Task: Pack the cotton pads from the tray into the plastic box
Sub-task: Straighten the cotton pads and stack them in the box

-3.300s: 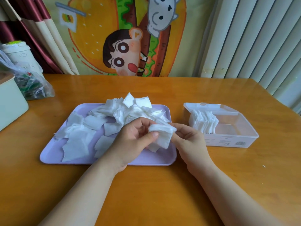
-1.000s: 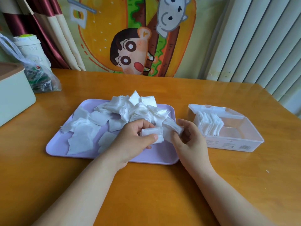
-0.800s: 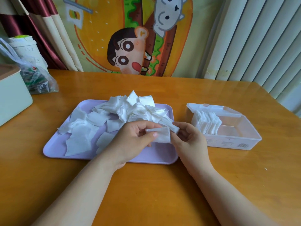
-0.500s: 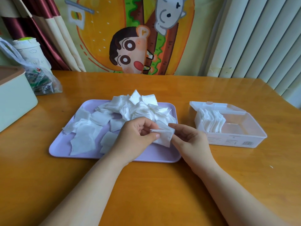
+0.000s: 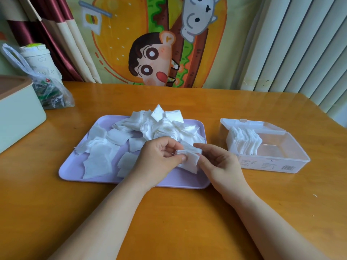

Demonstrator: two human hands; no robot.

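Observation:
A lilac tray lies on the wooden table with a loose heap of white square cotton pads. Over the tray's front right part, my left hand and my right hand together hold a small stack of cotton pads between thumbs and fingers. To the right stands a clear plastic box with its lid open at the back. A row of cotton pads stands upright in the box's left half; its right half looks bare.
A pale green box sits at the table's left edge. Behind it are a clear plastic bag and a white cup with a green lid. A cartoon cloth and curtains hang behind the table.
Both hands stay over the tray's front right, still fingering the small stack of pads; they have squared it and lowered it slightly. The view shifts a little.

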